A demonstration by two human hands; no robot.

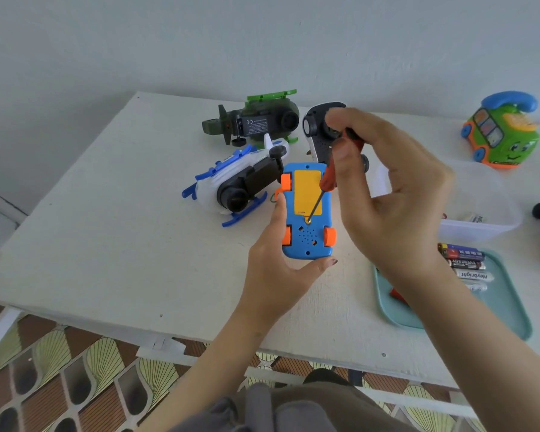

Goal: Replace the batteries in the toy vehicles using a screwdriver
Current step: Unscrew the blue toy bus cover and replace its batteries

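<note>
L hand [278, 269] grips a blue toy car [307, 244] from its left side and rear end. The thumb runs up the left edge and a fingertip hooks under the near end, so the car is lifted off the white table [106, 229], underside up w/ orange wheels showing. Yellow battery cover [307, 191] is still on the chassis.

R hand [387, 188] pinches a red-handled screwdriver [328, 179] betw. thumb and fingers. The shaft slants down-left, tip set in the screw hole at the cover's near edge.

Behind the car, on the table:
- white-and-blue toy helicopter [234, 182] on its side
- green toy helicopter [256, 120] beyond it, belly label visible
- black toy [317, 126], partly hidden by the R hand, prob. another vehicle

Far right stands a green toy bus [502, 132] w/ a blue phone handset on top. Nearer is a clear plastic container [480, 210]. In front of it is a teal tray [512, 307] w/ several AA batteries [466, 265] lying side by side at its far end. The R forearm crosses over the tray.
</note>
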